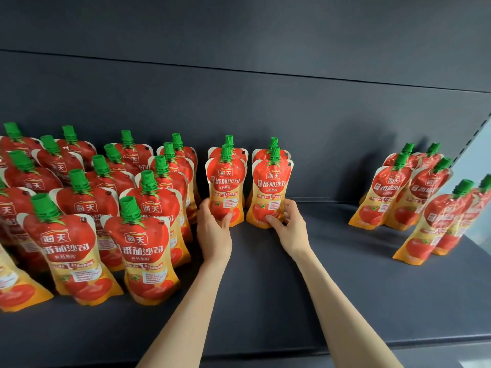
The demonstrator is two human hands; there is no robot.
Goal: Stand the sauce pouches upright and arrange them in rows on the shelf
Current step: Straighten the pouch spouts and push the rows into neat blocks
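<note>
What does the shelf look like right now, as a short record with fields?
left grip: holds an upright red-and-orange plastic sauce pouch with green cap, near its base
right grip: holds the neighbouring pouch, likewise
left side: rows of upright pouches
right side: smaller group of pouches, some leaning
shelf: dark grey flat board

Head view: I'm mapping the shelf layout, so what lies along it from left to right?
Packed rows of tomato sauce pouches → left hand gripping a pouch → second pouch gripped by the right hand → bare shelf → loose cluster of pouches → slotted shelf upright.
</note>
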